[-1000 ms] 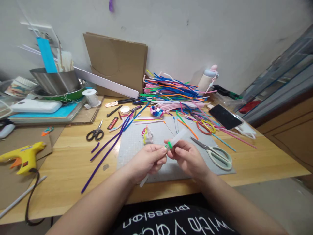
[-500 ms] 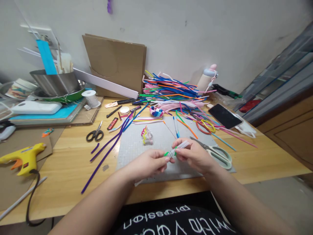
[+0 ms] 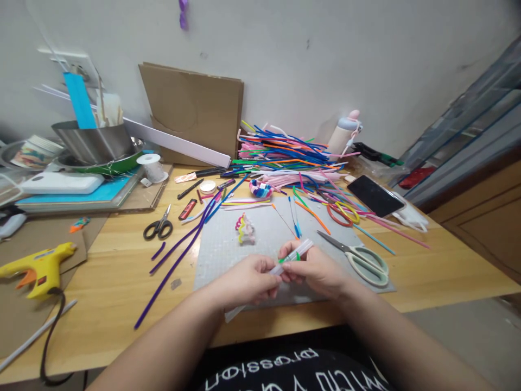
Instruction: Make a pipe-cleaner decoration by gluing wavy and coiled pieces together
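Over the grey cutting mat, a bundle of white pipe cleaners runs slantwise between my two hands. A green pipe cleaner is wound round it. My left hand is closed on the lower part, and a white end shows below that hand. Thumb and fingers of my right hand pinch the bundle at the green winding. Right of this hand lie scissors with pale green handles. A small pink, yellow and white pipe-cleaner piece rests on the mat.
A heap of coloured pipe cleaners lies against the wall. At left are a yellow glue gun, black-handled scissors and purple pipe cleaners. A phone and a bottle stand or lie at the right.
My hands have drawn closer together and slightly lower. The green winding now sits by my right fingers, with more white bundle visible towards my left hand. The view has shifted slightly.
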Demonstrator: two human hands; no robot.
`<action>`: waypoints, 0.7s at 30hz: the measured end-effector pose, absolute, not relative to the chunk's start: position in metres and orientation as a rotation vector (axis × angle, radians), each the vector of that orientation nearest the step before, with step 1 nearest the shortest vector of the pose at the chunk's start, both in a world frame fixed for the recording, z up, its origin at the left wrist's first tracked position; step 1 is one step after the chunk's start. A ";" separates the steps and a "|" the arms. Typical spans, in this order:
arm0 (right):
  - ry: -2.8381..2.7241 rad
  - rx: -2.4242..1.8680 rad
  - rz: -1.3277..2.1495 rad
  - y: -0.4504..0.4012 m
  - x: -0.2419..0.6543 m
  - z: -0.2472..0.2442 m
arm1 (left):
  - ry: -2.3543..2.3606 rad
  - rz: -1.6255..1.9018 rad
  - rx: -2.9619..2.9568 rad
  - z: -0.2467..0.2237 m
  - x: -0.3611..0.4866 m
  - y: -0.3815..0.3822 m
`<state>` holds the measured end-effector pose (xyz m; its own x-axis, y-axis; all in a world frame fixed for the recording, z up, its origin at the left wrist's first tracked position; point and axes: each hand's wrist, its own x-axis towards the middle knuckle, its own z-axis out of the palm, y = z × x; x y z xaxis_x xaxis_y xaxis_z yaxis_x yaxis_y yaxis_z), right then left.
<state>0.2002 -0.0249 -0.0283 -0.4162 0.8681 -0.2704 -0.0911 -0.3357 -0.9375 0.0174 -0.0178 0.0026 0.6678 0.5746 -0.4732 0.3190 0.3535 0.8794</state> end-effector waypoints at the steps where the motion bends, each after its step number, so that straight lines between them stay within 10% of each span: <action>1: -1.194 -1.085 1.831 -0.024 0.202 -0.027 | 0.884 0.200 1.243 0.003 0.017 -0.017; 21: -1.507 -1.367 1.422 0.038 0.220 -0.032 | 1.054 0.978 0.748 0.001 0.016 -0.004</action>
<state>0.2200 0.0382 -0.0321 -0.2480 0.9493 -0.1930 0.2476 -0.1304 -0.9600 0.0156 -0.0036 0.0008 0.1742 0.9177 -0.3571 -0.2875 0.3942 0.8729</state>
